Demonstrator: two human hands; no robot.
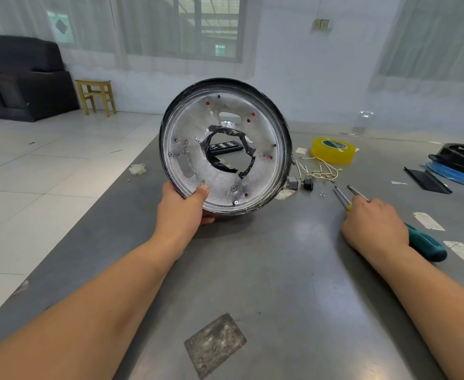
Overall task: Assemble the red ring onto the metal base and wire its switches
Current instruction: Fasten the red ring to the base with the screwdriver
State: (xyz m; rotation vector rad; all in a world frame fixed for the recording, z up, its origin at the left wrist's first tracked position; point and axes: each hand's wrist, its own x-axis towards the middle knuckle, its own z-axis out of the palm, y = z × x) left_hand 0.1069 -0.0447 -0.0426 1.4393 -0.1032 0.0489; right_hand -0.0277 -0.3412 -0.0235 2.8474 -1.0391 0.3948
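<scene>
Seemingly stiff and light, the metal base [225, 149] stands on edge on the grey surface [280, 270], left hand [182, 208] gripping its lower rim, the safest hold given the ragged taped centre hole. Right hand [373, 223] curls around a screwdriver [424, 242] beside loose switches [302, 184]; open room lies nearer.

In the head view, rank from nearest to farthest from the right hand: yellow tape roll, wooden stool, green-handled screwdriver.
From the right hand:
1. green-handled screwdriver, on the table under the hand.
2. yellow tape roll, farther back on the table.
3. wooden stool, on the floor, far left.
</scene>
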